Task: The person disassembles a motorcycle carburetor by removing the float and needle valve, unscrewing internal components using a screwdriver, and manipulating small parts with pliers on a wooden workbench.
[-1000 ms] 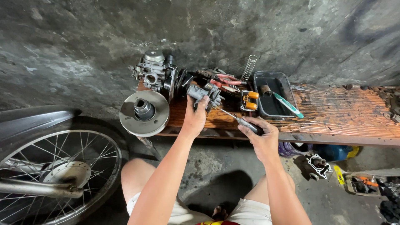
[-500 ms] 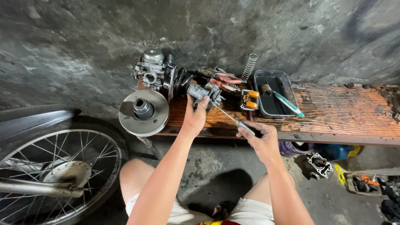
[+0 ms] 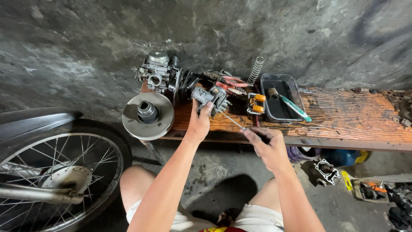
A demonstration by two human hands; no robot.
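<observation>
Over the wooden bench [image 3: 343,116], the left hand [image 3: 198,124] grips a small carburetor [image 3: 210,98], held just above the plank's near edge. The right hand [image 3: 268,146] is clenched around a screwdriver [image 3: 234,122], its tip at the carburetor. On the bench nearby lie a pulley disc [image 3: 148,116], pliers [image 3: 231,86], a spring [image 3: 256,69] and a black tray [image 3: 279,98]. A spoked wheel [image 3: 56,172] stands at left.

Worn wooden bench [image 3: 356,116], black tray [image 3: 279,98], spring [image 3: 256,69], pulley disc [image 3: 148,116], carburetor [image 3: 155,73]
</observation>
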